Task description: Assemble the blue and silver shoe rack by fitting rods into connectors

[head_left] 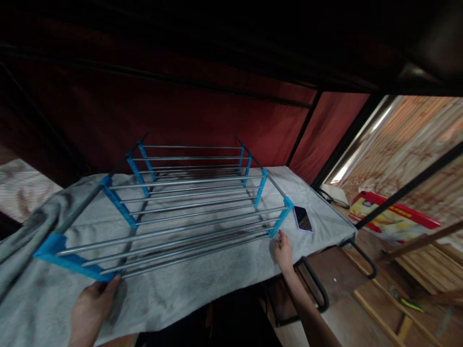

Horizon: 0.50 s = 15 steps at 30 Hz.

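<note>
A metal rack (188,207) of silver rods and blue plastic end brackets lies on its side on a grey cloth-covered table (202,284). My left hand (92,306) grips the near left blue bracket (68,258) from below, fingers curled round its lower edge. My right hand (282,251) pinches the near right blue bracket (280,219) at its bottom corner. Both hands hold the rack's front edge.
A dark phone (303,219) lies on the cloth just right of the rack. Red fabric (202,115) hangs behind. Black metal frame legs (318,289) stand below the table's right edge. Wooden boards (415,270) and a red-and-yellow package (394,219) lie on the floor at right.
</note>
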{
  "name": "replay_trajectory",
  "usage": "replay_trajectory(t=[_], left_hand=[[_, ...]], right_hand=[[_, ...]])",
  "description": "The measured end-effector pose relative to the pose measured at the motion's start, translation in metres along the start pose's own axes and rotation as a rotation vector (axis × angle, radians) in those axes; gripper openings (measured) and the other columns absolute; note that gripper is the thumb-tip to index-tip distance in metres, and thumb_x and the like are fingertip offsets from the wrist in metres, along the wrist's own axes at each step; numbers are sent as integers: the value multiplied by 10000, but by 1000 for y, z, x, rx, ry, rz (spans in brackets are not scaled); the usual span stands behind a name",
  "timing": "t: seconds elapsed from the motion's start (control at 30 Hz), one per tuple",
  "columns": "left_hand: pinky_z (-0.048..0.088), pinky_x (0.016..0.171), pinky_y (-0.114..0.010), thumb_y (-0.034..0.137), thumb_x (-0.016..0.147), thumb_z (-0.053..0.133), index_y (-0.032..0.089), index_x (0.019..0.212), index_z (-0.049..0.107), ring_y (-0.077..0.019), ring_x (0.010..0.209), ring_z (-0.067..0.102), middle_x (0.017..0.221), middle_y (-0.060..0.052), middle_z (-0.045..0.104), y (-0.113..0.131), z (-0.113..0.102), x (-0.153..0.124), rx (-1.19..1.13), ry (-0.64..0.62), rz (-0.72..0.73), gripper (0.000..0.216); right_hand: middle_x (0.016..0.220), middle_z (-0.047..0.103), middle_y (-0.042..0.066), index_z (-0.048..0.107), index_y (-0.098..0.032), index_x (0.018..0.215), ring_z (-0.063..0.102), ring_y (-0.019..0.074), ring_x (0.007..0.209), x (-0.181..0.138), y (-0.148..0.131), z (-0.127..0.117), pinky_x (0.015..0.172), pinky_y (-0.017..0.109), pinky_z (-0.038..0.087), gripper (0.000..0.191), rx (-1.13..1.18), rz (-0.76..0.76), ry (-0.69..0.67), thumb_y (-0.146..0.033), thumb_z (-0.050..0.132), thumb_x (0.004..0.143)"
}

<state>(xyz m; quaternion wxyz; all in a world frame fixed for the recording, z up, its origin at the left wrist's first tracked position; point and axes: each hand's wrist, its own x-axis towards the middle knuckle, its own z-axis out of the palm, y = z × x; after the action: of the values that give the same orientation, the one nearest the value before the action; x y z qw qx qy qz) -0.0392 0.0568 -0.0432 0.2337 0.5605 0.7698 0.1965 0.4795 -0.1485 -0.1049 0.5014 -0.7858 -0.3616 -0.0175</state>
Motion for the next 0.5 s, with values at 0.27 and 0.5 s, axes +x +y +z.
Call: replay_trajectory(t=[0.27,0.5], left_hand=[[399,511,-347,487,656,561,243,514,508,-256,495,510,435,-47,499,4,-1,-8,-77,72,31,287],[422,572,-378,518,681,482,250,532,507,-283,570,556,519,-81,536,-5,6,-7,-91,89,99,308]], right_hand=[[986,673,153,608,-154,1033,628,284,947,7,-6,18,861,387,469,379,-60,113,-124,-328,382,784],[992,681,157,608,-145,1062,644,281,914,9,-3,18,817,373,467,420,-154,130,-124,-345,345,802]])
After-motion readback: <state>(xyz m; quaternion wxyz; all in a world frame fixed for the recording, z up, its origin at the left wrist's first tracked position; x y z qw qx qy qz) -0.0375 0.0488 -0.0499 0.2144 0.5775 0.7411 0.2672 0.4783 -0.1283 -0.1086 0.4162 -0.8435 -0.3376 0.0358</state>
